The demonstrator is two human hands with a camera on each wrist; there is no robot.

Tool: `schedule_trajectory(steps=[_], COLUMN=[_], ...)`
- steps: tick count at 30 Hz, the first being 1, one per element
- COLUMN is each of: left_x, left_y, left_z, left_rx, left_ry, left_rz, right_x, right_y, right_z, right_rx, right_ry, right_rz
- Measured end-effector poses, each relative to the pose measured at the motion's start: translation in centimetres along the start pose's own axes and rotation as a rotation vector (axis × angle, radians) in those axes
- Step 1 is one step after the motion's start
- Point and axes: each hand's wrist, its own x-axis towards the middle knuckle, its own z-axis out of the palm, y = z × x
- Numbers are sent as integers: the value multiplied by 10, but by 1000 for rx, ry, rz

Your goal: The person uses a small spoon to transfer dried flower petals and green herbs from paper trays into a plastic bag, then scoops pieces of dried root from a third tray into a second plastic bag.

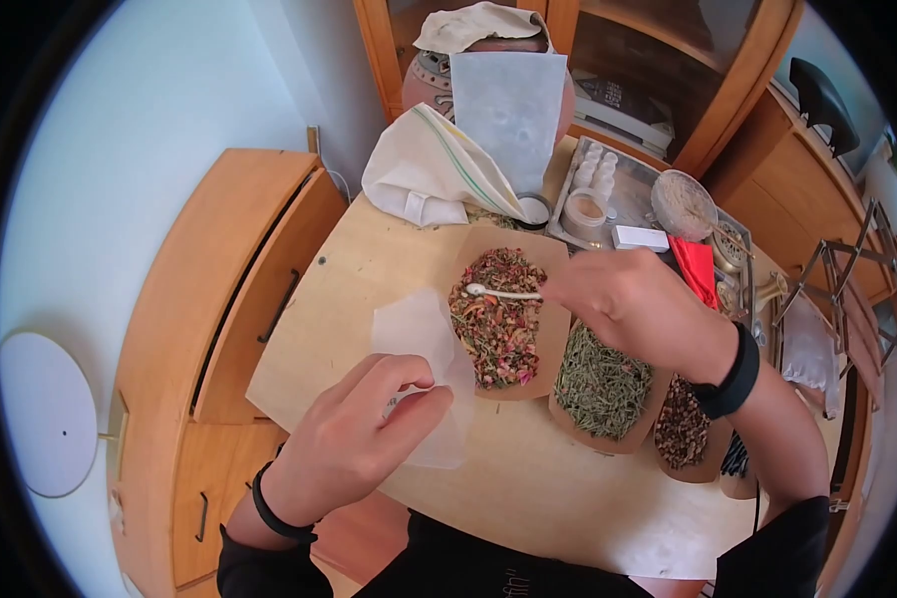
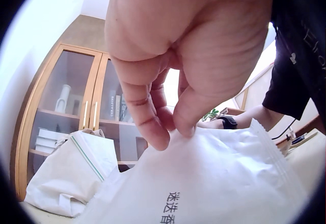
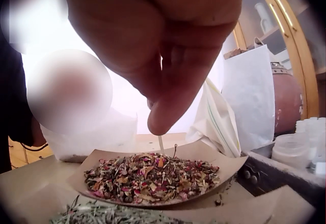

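Observation:
My left hand (image 1: 354, 439) pinches the top edge of a whitish translucent packet (image 2: 204, 178) between thumb and fingertips. Dark printed characters run down the packet's face in the left wrist view. A small pale spoon (image 1: 503, 293) is held by its handle in my right hand (image 1: 633, 299). The spoon's bowl overlaps the far part of a heap of dried petals and herbs (image 1: 503, 344), pink, orange and brown, on a brown paper tray (image 3: 86, 175). Close by the right hand lies a second paper tray of green needle-like herb (image 1: 603, 384).
Paper trays of brown dried bits (image 1: 683, 429) and dark sticks (image 1: 736, 456) sit at the right. Behind them, a grey tray (image 1: 623, 174) bears jars, a white box (image 1: 640, 237) and a red pouch (image 1: 695, 267). A white cloth bag (image 1: 424, 164) and an upright white packet (image 1: 508, 115) stand at the back.

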Motion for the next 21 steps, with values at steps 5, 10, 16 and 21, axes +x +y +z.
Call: schedule_trajectory(steps=[5, 10, 16, 21], left_x=[-1, -1, 3, 4], left_y=[-1, 0, 3, 6], left_z=[1, 2, 2, 4], left_rx=[-10, -19, -9, 0], left_ry=[-8, -9, -26, -30], left_rz=[9, 14, 9, -10], right_x=[-26, -25, -14, -12], right_y=[-11, -1, 31, 50], right_z=[-17, -22, -35, -33], right_rx=[-90, -44, 295, 606], right_ry=[-85, 129, 70, -23], right_rz=[114, 176, 657, 909])
